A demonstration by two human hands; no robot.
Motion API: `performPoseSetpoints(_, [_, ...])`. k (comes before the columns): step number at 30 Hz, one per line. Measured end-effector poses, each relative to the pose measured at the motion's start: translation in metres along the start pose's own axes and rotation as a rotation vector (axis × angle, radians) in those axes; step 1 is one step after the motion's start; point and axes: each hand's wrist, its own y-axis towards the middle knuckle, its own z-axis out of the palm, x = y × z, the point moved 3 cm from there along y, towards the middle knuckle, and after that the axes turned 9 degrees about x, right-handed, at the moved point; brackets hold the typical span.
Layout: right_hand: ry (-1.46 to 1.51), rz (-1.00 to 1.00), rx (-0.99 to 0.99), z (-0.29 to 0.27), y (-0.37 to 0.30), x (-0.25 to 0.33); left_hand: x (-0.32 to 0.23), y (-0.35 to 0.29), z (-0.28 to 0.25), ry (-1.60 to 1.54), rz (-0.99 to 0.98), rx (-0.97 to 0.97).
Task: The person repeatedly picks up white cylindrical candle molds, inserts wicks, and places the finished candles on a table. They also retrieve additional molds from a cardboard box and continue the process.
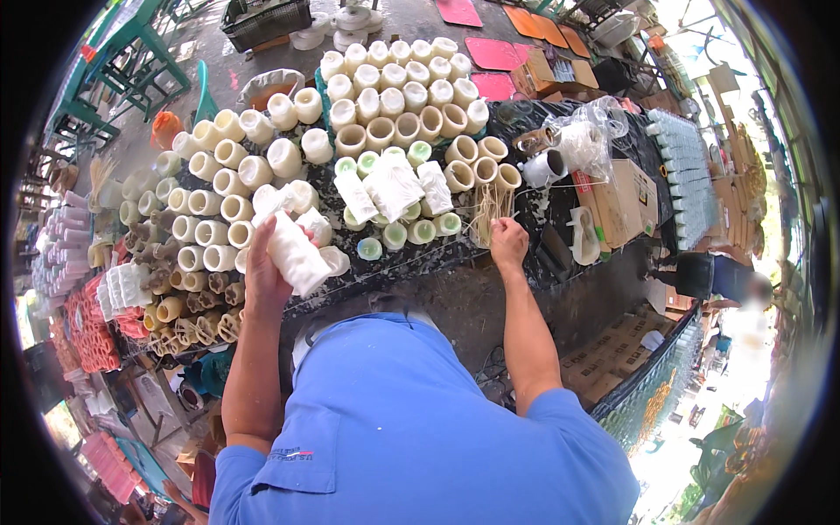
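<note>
My left hand [267,276] is wrapped round a white, bumpy-sided pillar candle [299,255], held tilted over the table's front edge. My right hand [508,242] is closed in a pinch beside a bundle of thin straw-coloured strands [486,212]; whatever lies between its fingertips is too small to make out. Between the hands, white pillars with pale green ends [392,188] lie and stand in a cluster. Cream hollow wax cylinders [406,128] stand in rows behind them, and more cream cylinders [230,182] cover the table to the left of the cluster.
A black sheet [385,262] covers the table. To the right are a metal pitcher [544,168], clear plastic bags [584,144] and a cardboard box [626,199]. Brown wax shapes [197,297] crowd the left edge. A person [731,278] is at the far right.
</note>
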Motion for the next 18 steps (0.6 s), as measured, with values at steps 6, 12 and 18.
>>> performPoseSetpoints(6, [-0.091,-0.302,0.168,0.057,0.046,-0.019,0.02,-0.019,0.007,0.212,-0.01,-0.033])
performPoseSetpoints(12, [-0.36,-0.454,0.27,0.069,0.075,0.003,0.029,-0.022,0.027,0.198,0.03,0.06])
performPoseSetpoints(18, [0.878,-0.008,0.209,0.011,0.106,-0.017,0.023,-0.029,0.049,0.291,0.094,0.154])
